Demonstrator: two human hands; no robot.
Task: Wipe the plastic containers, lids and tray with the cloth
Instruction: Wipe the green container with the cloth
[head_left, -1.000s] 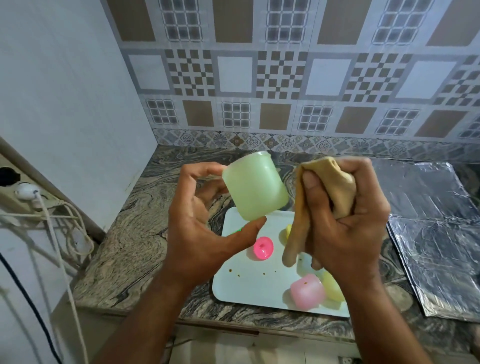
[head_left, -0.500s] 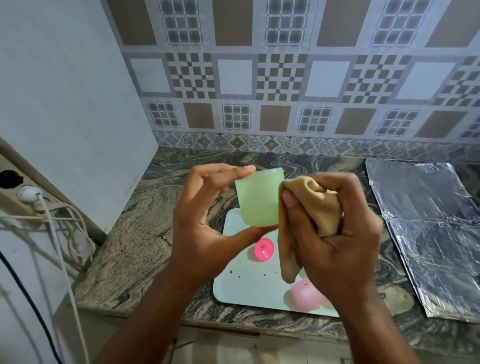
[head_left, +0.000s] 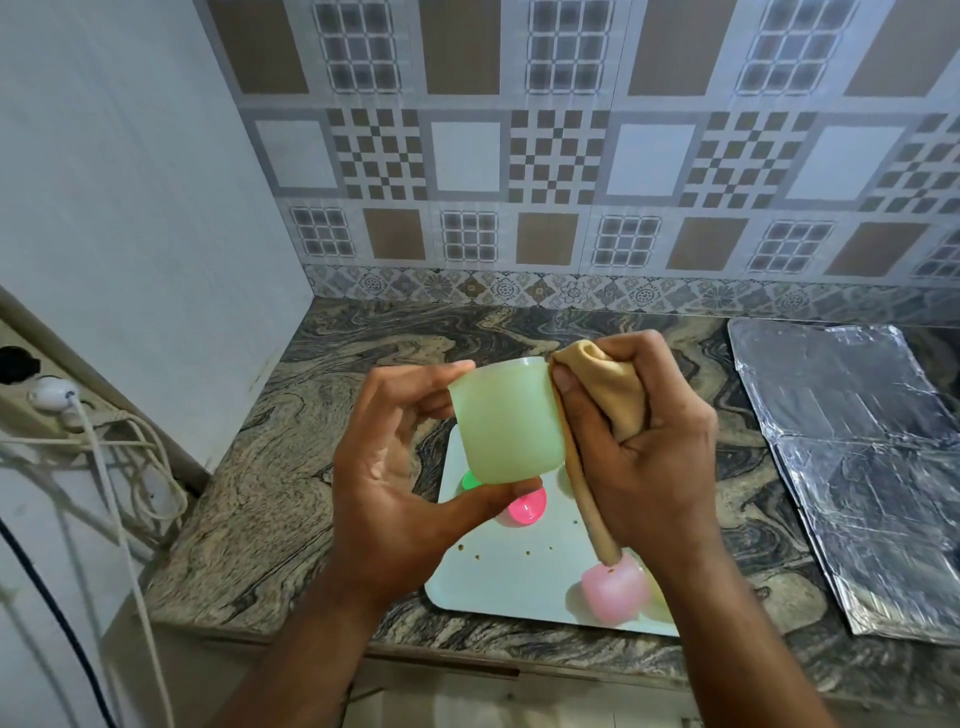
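- Left hand (head_left: 400, 483) grips the green cup (head_left: 506, 421) in the air over the tray (head_left: 498, 577): fingertips on the far rim, thumb under the near bottom edge.
- Cup is tilted, long axis running from rim (up and away) to base (down and toward the person); the opening can't be seen from here.
- Right hand (head_left: 644, 447) is curled round a bunched tan cloth (head_left: 618, 395), thumb pressing a fold against the cup's right wall.
- Key relation: cloth touches the cup on its right side, just beside the rim. The cup lies directly left of the right hand, both at the same height.
- A loose cloth tail hangs down; its end looks to touch the pink cup (head_left: 615, 592) on the tray, though it may only overlap it in view.
- Judgement: step in hand is wiping the green cup's outer wall. The right hand is the one placed to stroke along the axis, rim to base, while the left turns the cup.
- Tray lies flat on the marble counter (head_left: 291, 457), near the front edge, with brown crumbs on its white surface.
- On the tray: a pink lid (head_left: 524, 509) and a green lid (head_left: 470, 480), both partly hidden under the left thumb and the cup.
- A yellowish piece shows behind the right wrist; too hidden to name.
- Judgement: task is early, since tray, lids and pink cup look unwiped.
- Risk: the dangling tail could drag the pink cup.
- Foil sheets (head_left: 852, 447) lie well apart to the right.
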